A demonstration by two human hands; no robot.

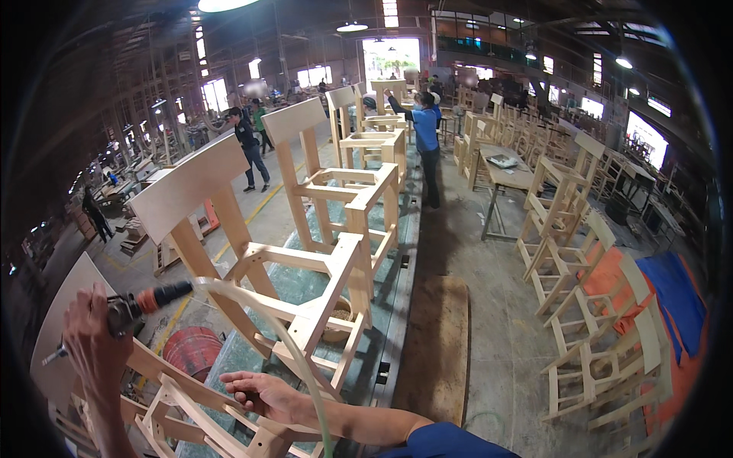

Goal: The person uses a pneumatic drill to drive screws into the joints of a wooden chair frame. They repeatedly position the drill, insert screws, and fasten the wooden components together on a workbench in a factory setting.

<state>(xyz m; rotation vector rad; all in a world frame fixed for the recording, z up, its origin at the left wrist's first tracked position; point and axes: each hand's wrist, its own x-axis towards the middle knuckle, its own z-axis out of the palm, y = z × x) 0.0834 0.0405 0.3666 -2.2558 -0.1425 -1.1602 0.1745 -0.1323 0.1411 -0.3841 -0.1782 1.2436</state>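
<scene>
My left hand (95, 328) grips a dark hose-fed power tool (122, 313) with an orange collar. A thin metal bit sticks out on its left side, beside the pale backrest (65, 313) of the nearest chair frame. A translucent hose (284, 332) arcs from the tool's black end down past my right forearm. Over the same frame's wooden rails (200, 391), my right hand (263, 395) is turned partly up. Its index finger points out and the others curl in; what they hold, if anything, is hidden. Another chair frame (305, 309) stands just beyond.
Further chair frames (343, 195) line the green-topped bench (298, 275). A tub (336, 324) sits under the second frame, and a red bucket (192, 351) at the left. A person in blue (426, 130) works farther along. More chairs (588, 336) stand at right.
</scene>
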